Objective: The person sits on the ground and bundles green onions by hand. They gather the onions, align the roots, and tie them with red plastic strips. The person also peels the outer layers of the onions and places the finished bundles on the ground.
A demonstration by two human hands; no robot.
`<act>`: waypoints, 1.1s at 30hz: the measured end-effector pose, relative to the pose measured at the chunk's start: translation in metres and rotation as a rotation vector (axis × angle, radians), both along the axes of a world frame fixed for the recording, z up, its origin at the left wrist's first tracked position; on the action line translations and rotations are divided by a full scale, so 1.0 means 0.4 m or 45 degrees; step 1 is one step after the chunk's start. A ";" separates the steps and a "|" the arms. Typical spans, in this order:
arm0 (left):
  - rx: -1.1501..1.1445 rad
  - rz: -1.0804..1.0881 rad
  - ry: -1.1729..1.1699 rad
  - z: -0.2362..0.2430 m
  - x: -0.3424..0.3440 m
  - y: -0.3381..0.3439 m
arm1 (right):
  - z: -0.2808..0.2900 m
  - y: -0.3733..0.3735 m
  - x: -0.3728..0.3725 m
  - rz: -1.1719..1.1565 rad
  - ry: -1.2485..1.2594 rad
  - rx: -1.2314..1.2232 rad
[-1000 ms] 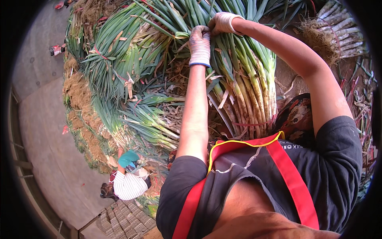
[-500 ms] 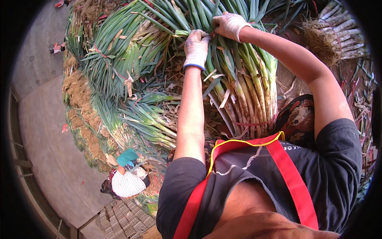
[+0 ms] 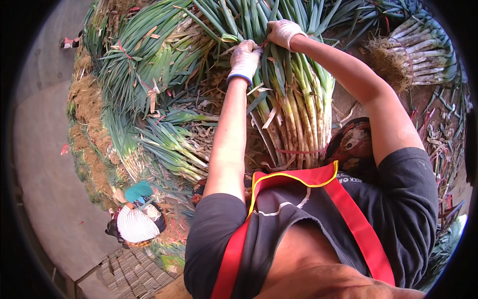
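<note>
Grey concrete floor (image 3: 45,149) lies farthest left of the landmark, a large sheaf of long green-leaved, pale-stemmed onions (image 3: 298,109). Lower left of the sheaf, well apart: a co-worker in a white striped top (image 3: 137,224). Upper left of it: a broad heap of long green leaves (image 3: 142,62) with red ties. Between co-worker and sheaf: a smaller green-and-white bunch (image 3: 174,145). At the sheaf's upper left edge: left hand in a white knit glove (image 3: 244,61), blue cuff. Just right of that, over the sheaf's leaves: right hand, likewise gloved (image 3: 285,34). Fingers of both curl inward at the leaves; tightness, and whether leaf or tie is pinched, cannot tell. Sheaf stands before the red apron (image 3: 298,175), a thin pinkish-red band (image 3: 301,152) around its lower stems. Upper right of it: a root-ended white-stemmed bundle (image 3: 418,55).
</note>
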State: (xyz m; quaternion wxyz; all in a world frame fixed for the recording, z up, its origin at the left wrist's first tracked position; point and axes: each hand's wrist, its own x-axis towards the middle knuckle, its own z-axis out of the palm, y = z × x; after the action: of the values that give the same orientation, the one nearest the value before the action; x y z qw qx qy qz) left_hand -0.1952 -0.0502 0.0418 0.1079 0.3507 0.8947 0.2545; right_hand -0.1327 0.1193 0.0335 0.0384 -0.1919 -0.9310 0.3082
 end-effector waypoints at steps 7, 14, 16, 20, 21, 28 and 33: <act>0.357 0.376 -0.094 -0.101 -0.093 -0.186 | -0.124 0.216 0.158 -0.307 0.674 -0.695; 0.884 0.888 -1.582 -0.379 -0.008 -0.302 | -0.282 -0.009 0.468 -0.773 0.237 -2.398; 0.899 0.864 -1.677 -0.384 0.013 -0.298 | -0.402 0.015 0.476 -0.660 0.099 -2.333; 0.923 0.857 -1.785 -0.386 0.031 -0.304 | -0.400 0.035 0.477 -0.615 -0.087 -2.384; 0.924 0.854 -1.795 -0.381 0.032 -0.307 | -0.394 0.032 0.469 -0.617 -0.143 -2.346; 1.002 0.756 -1.853 -0.332 0.054 -0.294 | -0.487 0.037 0.463 -0.612 0.049 -2.174; 1.198 0.590 -1.880 -0.243 0.099 -0.290 | -0.298 0.010 0.480 -0.751 0.160 -2.004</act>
State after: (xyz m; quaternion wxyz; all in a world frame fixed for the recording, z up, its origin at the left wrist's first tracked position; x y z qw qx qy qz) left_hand -0.1557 -0.1661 -0.0554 0.4458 -0.0829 0.4497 0.7695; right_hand 0.0592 0.1234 -0.0856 0.0242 -0.3805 -0.3523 0.8547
